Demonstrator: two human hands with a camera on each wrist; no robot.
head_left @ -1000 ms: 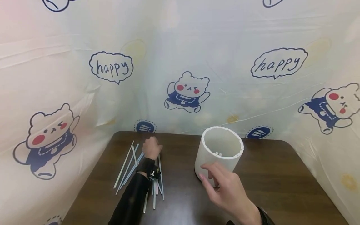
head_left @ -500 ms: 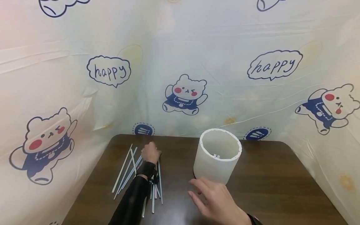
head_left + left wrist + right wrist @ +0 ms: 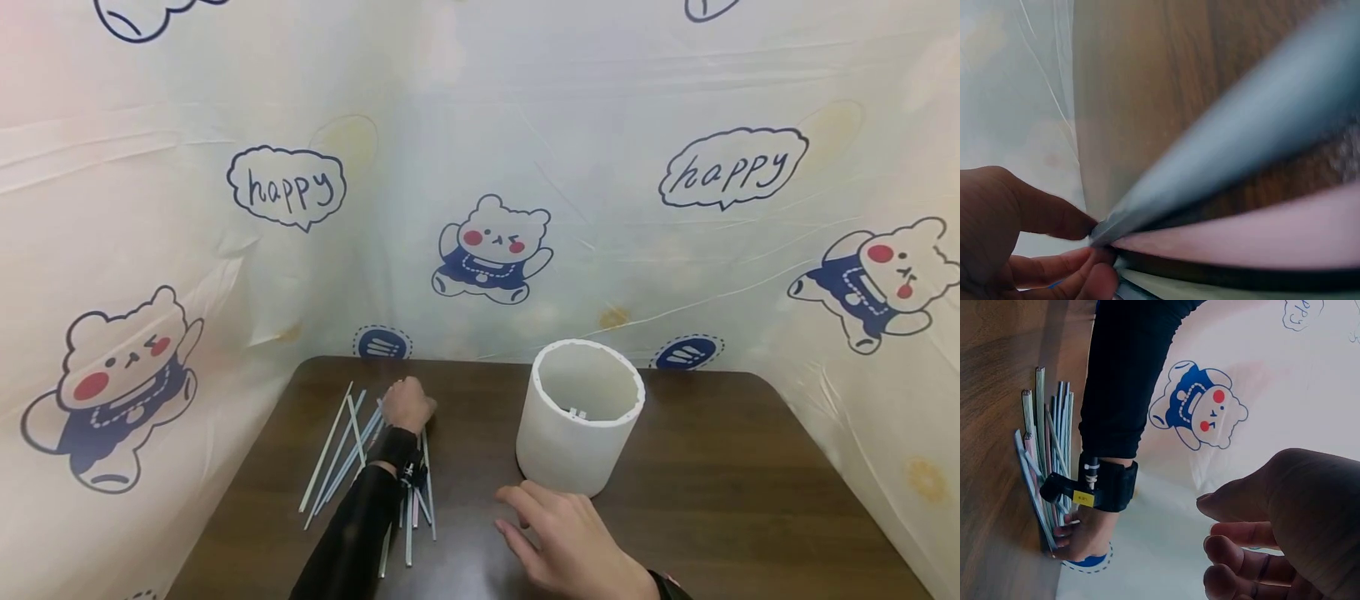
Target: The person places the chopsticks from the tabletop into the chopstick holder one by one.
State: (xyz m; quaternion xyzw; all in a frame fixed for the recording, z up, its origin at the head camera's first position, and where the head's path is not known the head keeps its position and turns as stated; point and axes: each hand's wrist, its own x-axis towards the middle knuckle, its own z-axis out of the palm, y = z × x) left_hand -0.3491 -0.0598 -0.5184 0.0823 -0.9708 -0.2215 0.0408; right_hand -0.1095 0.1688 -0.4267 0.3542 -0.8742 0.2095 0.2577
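My left hand (image 3: 407, 406) reaches to the far end of a bunch of long thin pastel sticks on the table. In the left wrist view its thumb and fingertips pinch the end of a light blue stick (image 3: 1229, 137). A pink stick (image 3: 1260, 244) and a pale green one converge at the same fingertips, and whether these are gripped too cannot be told. My right hand (image 3: 566, 542) hovers in front of the white cylinder (image 3: 566, 458), holding nothing, fingers loosely bent and thumb apart. This open-topped cylinder stands upright, with small white bits showing inside.
More loose sticks (image 3: 330, 450) lie fanned out left of my left forearm, some crossing. The brown wooden table (image 3: 712, 500) ends at a curtain (image 3: 637, 250) printed with bears. A strapped wrist camera (image 3: 1063, 490) sits over the sticks.
My right hand has drawn back from the cylinder, toward me and slightly left. The left hand stays at the sticks' far end with little movement. The head view has shifted slightly.
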